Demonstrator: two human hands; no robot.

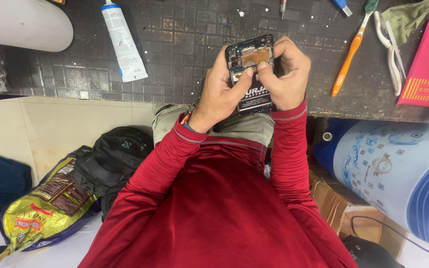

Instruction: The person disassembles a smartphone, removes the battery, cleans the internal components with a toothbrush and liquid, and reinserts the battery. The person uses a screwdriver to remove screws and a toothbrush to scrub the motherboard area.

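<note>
You hold an open phone (250, 69) in both hands near the top middle of the picture. Your left hand (220, 92) and right hand (286, 74) grip its sides, thumbs pressing its inside. An orange toothbrush (352, 49) lies to the right.

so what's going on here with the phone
A person in a red long-sleeved top holds an opened black smartphone with its back cover off, the battery and inner parts showing, in both hands over a dark tiled worktop. The left hand cradles its side while the right hand pinches at the middle of it. A white tube, an orange toothbrush and white tweezers lie untouched nearby.
</note>
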